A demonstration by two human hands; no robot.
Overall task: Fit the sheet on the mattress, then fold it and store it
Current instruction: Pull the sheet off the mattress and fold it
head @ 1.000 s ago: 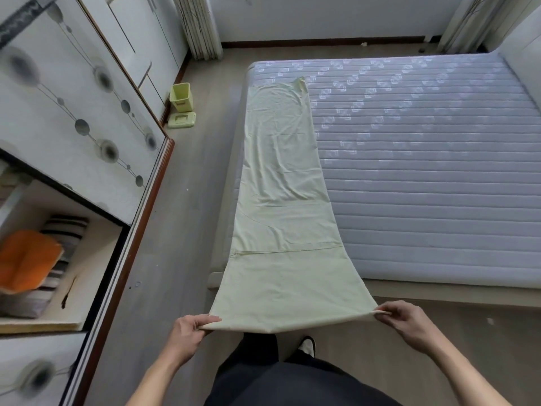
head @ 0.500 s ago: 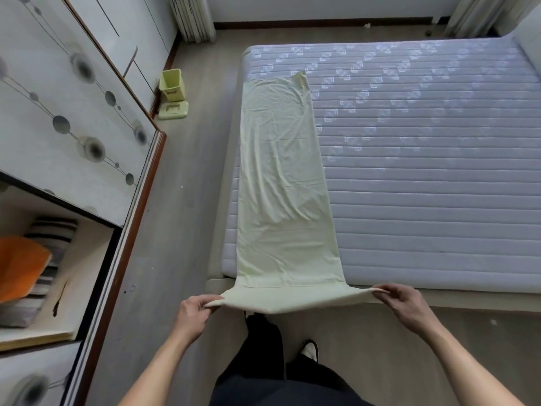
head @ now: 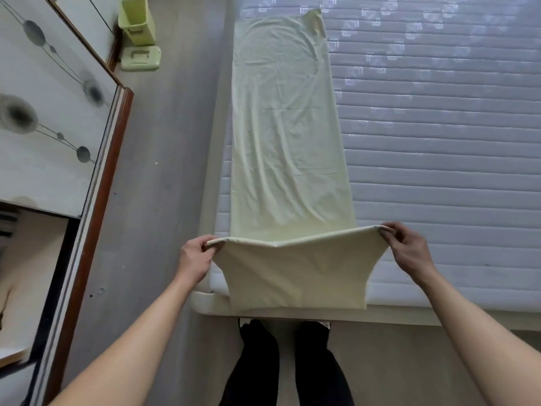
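A pale green sheet (head: 287, 127), folded into a long narrow strip, lies along the left side of the bare quilted mattress (head: 453, 171). Its near end is lifted off the bed and carried forward over the strip, so a flap hangs down toward the mattress's near edge. My left hand (head: 194, 259) pinches the left corner of that raised end. My right hand (head: 407, 250) pinches the right corner. Both hands hover above the near part of the mattress, with the cloth stretched between them.
A wardrobe with a patterned sliding door (head: 49, 118) stands at the left, its lower part open. A green bin (head: 137, 20) and its lid (head: 141, 57) sit on the grey floor (head: 164, 186) beside the bed. My legs stand against the bed frame (head: 409, 316).
I have stepped up to the bed. Both hands have lifted the sheet's near end and carried it forward over the mattress, starting a fold across the strip.
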